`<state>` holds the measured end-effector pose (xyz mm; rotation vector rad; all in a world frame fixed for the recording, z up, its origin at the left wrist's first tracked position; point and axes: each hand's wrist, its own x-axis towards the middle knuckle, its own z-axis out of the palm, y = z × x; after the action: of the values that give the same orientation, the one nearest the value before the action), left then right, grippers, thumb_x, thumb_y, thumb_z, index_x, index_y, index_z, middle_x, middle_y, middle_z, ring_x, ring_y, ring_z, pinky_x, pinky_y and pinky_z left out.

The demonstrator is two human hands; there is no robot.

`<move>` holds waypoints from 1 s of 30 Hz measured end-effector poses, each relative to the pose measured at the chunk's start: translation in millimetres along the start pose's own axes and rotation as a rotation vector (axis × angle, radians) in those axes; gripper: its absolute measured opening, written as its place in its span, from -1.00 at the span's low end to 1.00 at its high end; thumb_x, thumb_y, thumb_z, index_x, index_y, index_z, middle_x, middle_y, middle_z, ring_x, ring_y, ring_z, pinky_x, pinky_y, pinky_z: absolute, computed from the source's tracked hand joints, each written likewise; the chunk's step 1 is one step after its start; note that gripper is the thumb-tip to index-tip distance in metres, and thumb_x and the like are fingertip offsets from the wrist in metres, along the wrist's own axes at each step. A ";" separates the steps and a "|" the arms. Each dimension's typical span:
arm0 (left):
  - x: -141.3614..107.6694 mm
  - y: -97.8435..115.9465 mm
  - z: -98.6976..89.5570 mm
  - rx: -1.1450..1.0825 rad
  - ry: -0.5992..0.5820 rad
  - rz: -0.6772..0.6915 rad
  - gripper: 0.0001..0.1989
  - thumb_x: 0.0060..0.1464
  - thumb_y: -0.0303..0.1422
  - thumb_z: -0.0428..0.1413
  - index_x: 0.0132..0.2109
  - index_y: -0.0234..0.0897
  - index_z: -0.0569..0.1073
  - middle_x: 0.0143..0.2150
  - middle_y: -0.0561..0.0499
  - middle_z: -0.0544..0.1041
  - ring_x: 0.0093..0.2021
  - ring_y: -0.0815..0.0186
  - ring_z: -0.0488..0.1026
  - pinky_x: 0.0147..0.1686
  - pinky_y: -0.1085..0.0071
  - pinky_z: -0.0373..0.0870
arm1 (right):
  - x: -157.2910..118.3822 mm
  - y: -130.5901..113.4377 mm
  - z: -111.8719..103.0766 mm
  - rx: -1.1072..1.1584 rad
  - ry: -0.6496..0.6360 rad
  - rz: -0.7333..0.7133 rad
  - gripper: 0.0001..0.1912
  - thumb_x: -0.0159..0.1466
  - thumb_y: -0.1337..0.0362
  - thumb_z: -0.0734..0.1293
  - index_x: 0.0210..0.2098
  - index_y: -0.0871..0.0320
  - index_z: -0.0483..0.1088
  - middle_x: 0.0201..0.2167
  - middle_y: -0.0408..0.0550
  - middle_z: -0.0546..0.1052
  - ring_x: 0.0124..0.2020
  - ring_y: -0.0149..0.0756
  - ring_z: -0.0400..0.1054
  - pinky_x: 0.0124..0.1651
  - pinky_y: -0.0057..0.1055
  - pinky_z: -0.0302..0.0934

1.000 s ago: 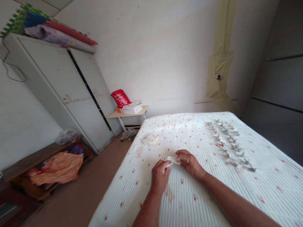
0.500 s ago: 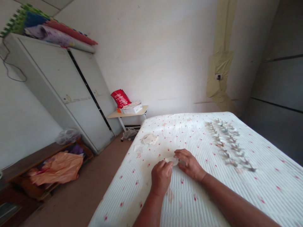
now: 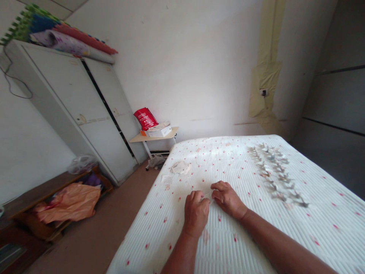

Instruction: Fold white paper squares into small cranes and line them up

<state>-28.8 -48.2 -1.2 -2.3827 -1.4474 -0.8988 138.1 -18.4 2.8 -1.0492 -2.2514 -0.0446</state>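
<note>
A small piece of thin whitish paper lies between my two hands on the mattress, mostly covered by fingers. My left hand is closed on its left side, thumb and fingers pinched together. From the right, my right hand has its curled fingers and thumb on the other side of the paper. Beyond my left hand lies a loose pile of printed paper pieces, with a single printed sheet beside it. To the right stand several small folded paper figures in rows, shaped like cranes.
The white ribbed mattress with red spots fills the front. Behind its far left corner a small table carries a red bag and a white box. A grey cabinet and a low wooden bench stand left.
Both hands have drawn closer together over the paper. My left hand has shifted slightly right with its fingers more upright, and less of the paper shows now.
</note>
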 end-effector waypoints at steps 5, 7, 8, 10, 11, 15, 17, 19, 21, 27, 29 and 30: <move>-1.1 0.1 0.3 -0.060 0.009 0.077 -0.85 -0.02 -0.55 0.03 -0.46 -0.26 0.43 -0.29 -0.01 0.39 -0.24 0.33 0.27 -0.25 0.38 0.19 | 1.3 1.9 -4.0 -0.050 -0.020 0.059 -0.80 0.15 0.49 0.20 -0.51 0.18 0.39 -0.32 -0.03 0.44 -0.26 -0.31 0.20 -0.22 -0.38 0.02; -0.8 0.5 -0.2 -0.064 0.019 0.094 -0.84 -0.01 -0.55 0.02 -0.48 -0.27 0.41 -0.31 0.00 0.40 -0.27 0.35 0.27 -0.26 0.39 0.20 | 1.7 1.9 -4.6 -0.067 -0.024 0.053 -0.80 0.16 0.49 0.21 -0.51 0.18 0.39 -0.31 -0.02 0.44 -0.26 -0.30 0.19 -0.21 -0.37 0.00; -0.7 0.6 -0.3 -0.064 0.017 0.100 -0.84 0.00 -0.54 0.01 -0.48 -0.28 0.41 -0.32 0.00 0.40 -0.28 0.35 0.27 -0.26 0.39 0.20 | 1.8 1.9 -4.4 -0.076 -0.032 0.050 -0.81 0.16 0.48 0.21 -0.51 0.19 0.39 -0.31 -0.02 0.44 -0.26 -0.30 0.19 -0.21 -0.37 -0.01; -0.6 0.4 0.3 -0.065 -0.006 0.100 -0.83 0.02 -0.52 -0.01 -0.47 -0.28 0.39 -0.34 0.00 0.41 -0.29 0.35 0.28 -0.26 0.38 0.20 | 1.9 2.0 -3.1 -0.093 -0.063 0.057 -0.81 0.17 0.47 0.21 -0.52 0.19 0.38 -0.34 -0.02 0.44 -0.27 -0.30 0.19 -0.22 -0.37 -0.02; -0.6 0.1 1.0 -0.067 -0.030 0.097 -0.83 0.03 -0.52 -0.01 -0.47 -0.29 0.39 -0.36 0.00 0.41 -0.29 0.34 0.28 -0.27 0.38 0.19 | 1.8 2.2 -2.5 -0.098 -0.086 0.065 -0.81 0.17 0.46 0.20 -0.52 0.19 0.38 -0.37 -0.03 0.44 -0.28 -0.30 0.20 -0.23 -0.37 -0.02; -1.4 -1.8 4.6 -0.081 -0.123 0.051 -0.85 0.00 -0.53 0.00 -0.48 -0.27 0.38 -0.43 0.02 0.41 -0.32 0.32 0.29 -0.31 0.40 0.19 | 0.2 3.5 -4.2 -0.053 -0.167 0.062 -0.83 0.13 0.49 0.20 -0.49 0.18 0.38 -0.39 -0.06 0.42 -0.27 -0.31 0.21 -0.24 -0.39 -0.02; -1.4 -2.7 5.8 -0.097 -0.136 0.002 -0.86 -0.01 -0.53 0.00 -0.45 -0.26 0.40 -0.43 0.02 0.42 -0.32 0.32 0.30 -0.31 0.40 0.19 | -1.2 4.7 -6.7 -0.006 -0.185 0.030 -0.83 0.10 0.49 0.21 -0.42 0.16 0.39 -0.33 -0.06 0.42 -0.23 -0.30 0.22 -0.21 -0.39 -0.01; -1.3 -3.7 6.1 -0.133 -0.145 -0.047 -0.86 -0.01 -0.53 0.00 -0.41 -0.25 0.42 -0.41 0.01 0.44 -0.30 0.32 0.32 -0.28 0.40 0.21 | -2.3 6.7 -8.0 0.040 -0.206 0.010 -0.84 0.09 0.46 0.24 -0.39 0.14 0.40 -0.31 -0.07 0.42 -0.21 -0.30 0.22 -0.19 -0.38 0.01; -1.1 -5.2 6.1 -0.185 -0.156 -0.098 -0.84 -0.02 -0.54 -0.01 -0.38 -0.25 0.44 -0.39 0.02 0.45 -0.28 0.33 0.33 -0.26 0.40 0.22 | -2.6 9.6 -7.1 0.081 -0.229 0.014 -0.88 0.12 0.42 0.25 -0.41 0.13 0.40 -0.34 -0.08 0.43 -0.23 -0.31 0.24 -0.19 -0.39 0.03; 1.8 -11.3 8.4 -0.275 -0.150 -0.338 -0.84 -0.03 -0.52 -0.02 -0.37 -0.25 0.44 -0.37 0.04 0.46 -0.26 0.35 0.33 -0.22 0.46 0.23 | 2.6 16.0 1.1 0.116 -0.222 0.097 -0.77 0.22 0.37 0.17 -0.52 0.18 0.37 -0.48 -0.09 0.42 -0.36 -0.36 0.26 -0.26 -0.45 0.08; 3.8 -12.4 10.0 -0.261 -0.153 -0.389 -0.84 -0.03 -0.52 -0.03 -0.38 -0.25 0.44 -0.36 0.04 0.46 -0.26 0.36 0.34 -0.21 0.46 0.23 | 5.4 16.1 4.2 0.095 -0.229 0.155 -0.76 0.23 0.36 0.15 -0.51 0.19 0.37 -0.47 -0.08 0.42 -0.36 -0.37 0.27 -0.27 -0.46 0.08; 4.8 -12.7 10.7 -0.253 -0.161 -0.405 -0.83 -0.02 -0.52 -0.03 -0.37 -0.25 0.44 -0.36 0.04 0.47 -0.25 0.36 0.34 -0.20 0.47 0.23 | 6.8 16.0 6.0 0.076 -0.236 0.195 -0.77 0.23 0.35 0.15 -0.50 0.19 0.37 -0.45 -0.08 0.42 -0.35 -0.36 0.27 -0.26 -0.47 0.08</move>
<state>-34.0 -33.3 -8.5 -2.4243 -2.0405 -1.0534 142.8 -1.2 -1.7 -1.2840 -2.3241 0.2576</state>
